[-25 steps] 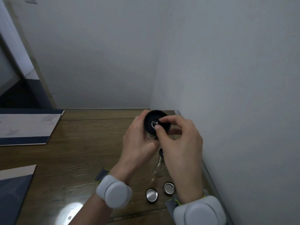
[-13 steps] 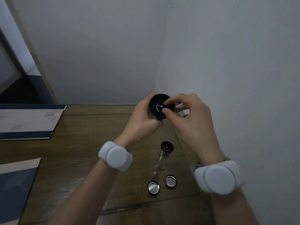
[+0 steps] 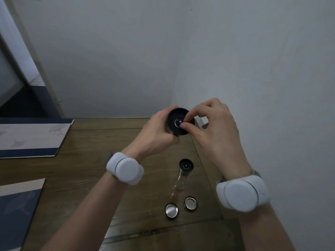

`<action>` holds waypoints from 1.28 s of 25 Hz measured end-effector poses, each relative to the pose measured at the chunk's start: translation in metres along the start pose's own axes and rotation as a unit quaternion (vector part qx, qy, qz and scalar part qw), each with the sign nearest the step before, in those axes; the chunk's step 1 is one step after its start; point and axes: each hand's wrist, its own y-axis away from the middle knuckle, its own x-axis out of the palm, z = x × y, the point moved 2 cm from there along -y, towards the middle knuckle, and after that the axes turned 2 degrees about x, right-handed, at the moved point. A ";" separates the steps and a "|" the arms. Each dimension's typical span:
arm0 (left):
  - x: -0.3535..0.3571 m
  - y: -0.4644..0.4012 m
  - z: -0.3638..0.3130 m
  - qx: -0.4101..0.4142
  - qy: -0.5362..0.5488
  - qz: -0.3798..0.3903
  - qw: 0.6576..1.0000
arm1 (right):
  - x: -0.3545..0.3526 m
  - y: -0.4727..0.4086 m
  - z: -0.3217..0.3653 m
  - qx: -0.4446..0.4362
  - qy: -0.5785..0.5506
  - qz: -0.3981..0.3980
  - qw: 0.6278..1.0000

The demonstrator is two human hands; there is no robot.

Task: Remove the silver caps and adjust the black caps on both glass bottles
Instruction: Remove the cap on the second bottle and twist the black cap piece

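Left hand (image 3: 159, 129) grips a raised bottle while right hand (image 3: 215, 131) fingertips pinch its black cap (image 3: 176, 122) above the desk (image 3: 87, 178) far-right corner; steady the bottle and turn gently; second bottle (image 3: 181, 176) and two silver caps (image 3: 171, 211) rest below.

One view only: a wide-angle camera worn on the person's head, looking forward and down. It faces a room corner where two pale walls (image 3: 126, 51) meet above the far end of the wooden surface (image 3: 108, 142). Both forearms enter from the bottom edge, and the left hand (image 3: 155, 131) and right hand (image 3: 217, 131) meet near frame centre, close to the lens. Straight edges bow toward the frame borders. No second view shares the scene.
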 end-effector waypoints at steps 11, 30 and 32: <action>0.018 0.008 0.003 -0.033 -0.067 -0.144 0.987 | 0.036 0.022 0.008 0.077 0.005 -0.145 0.986; 0.029 0.014 0.026 0.002 -0.096 -0.098 0.991 | 0.037 0.014 0.007 0.078 0.138 0.011 0.987; 0.027 0.015 0.026 0.010 -0.098 -0.090 0.991 | 0.037 0.015 0.005 0.077 0.135 0.007 0.988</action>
